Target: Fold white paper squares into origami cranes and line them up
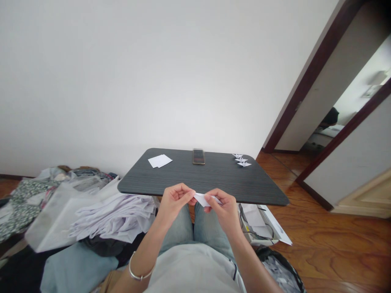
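Note:
A small folded piece of white paper (201, 199) is held between both hands, just in front of the near edge of the dark table (183, 179). My left hand (177, 198) pinches its left corner between thumb and fingertips. On the other side, my right hand (222, 203) grips the paper with the thumb on top and fingers beneath. Part of the paper is hidden behind the right thumb. Flat white paper sheets (160, 160) lie overlapping at the table's left. Several folded paper cranes (243, 162) stand in a row near the far right corner.
A phone (198, 156) lies at the table's back middle, near the white wall. Piled clothes (119, 215) sit at the left. Below the table's right end are a box with papers and cables (259, 224) and a black bag of paper scraps (281, 268).

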### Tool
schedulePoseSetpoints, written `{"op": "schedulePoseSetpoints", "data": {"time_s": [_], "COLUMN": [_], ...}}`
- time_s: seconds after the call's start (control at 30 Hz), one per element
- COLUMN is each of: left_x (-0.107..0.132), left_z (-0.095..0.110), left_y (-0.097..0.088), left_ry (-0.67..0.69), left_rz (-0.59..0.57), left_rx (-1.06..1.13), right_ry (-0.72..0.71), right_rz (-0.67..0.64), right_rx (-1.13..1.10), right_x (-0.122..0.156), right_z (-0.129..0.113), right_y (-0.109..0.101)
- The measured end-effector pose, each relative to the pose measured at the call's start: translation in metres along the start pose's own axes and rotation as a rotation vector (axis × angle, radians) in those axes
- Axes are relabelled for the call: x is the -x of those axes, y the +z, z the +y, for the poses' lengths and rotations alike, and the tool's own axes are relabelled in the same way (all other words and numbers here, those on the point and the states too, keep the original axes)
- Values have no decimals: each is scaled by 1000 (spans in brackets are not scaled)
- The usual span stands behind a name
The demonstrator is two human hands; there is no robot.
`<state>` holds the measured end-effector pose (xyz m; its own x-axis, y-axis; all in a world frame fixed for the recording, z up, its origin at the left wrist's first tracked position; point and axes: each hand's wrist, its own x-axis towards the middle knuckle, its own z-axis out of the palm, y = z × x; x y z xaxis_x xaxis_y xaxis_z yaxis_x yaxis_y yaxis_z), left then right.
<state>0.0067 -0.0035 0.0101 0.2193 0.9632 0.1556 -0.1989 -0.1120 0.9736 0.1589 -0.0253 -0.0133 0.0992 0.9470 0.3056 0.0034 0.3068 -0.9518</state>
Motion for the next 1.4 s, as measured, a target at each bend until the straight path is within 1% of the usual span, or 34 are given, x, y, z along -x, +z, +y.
{"op": "schedulePoseSetpoints", "data": {"time_s": [0.1,0.33,0.53,0.73,0.9,0.97,1.1,1.2,1.3,1.4], "left_x": [0,1,0,-1,-1,-1,0,0,1,1], "left_z": [2,7,8,5,1,0,0,0,3,7], "left_y": [-1,-2,-1,-3,-5,-4,0,2,-1,-5], "left_ry": [14,-4,0,-9,-18,-18,-19,18,51,7], "left_rz": [-4,-13,-8,-31,-37,-51,-78,-51,-18,-64], "left_rx": [-35,-90,-101,-58,52,64,-37,-65,-86,-98], "right_ry": [4,7,16,18,16,21,20,18,20,32], "right_rz": [-3,2,-14,-31,-7,-1,1,-2,-13,-26], "right_rx": [4,12,20,15,4,-5,-23,-31,-33,-44], "right_x": [0,0,0,0,0,0,1,1,0,-1], "right_z": [0,0,0,1,2,2,1,0,-1,0], "right_y": [0,0,-1,-1,-1,0,0,0,0,-1]}}
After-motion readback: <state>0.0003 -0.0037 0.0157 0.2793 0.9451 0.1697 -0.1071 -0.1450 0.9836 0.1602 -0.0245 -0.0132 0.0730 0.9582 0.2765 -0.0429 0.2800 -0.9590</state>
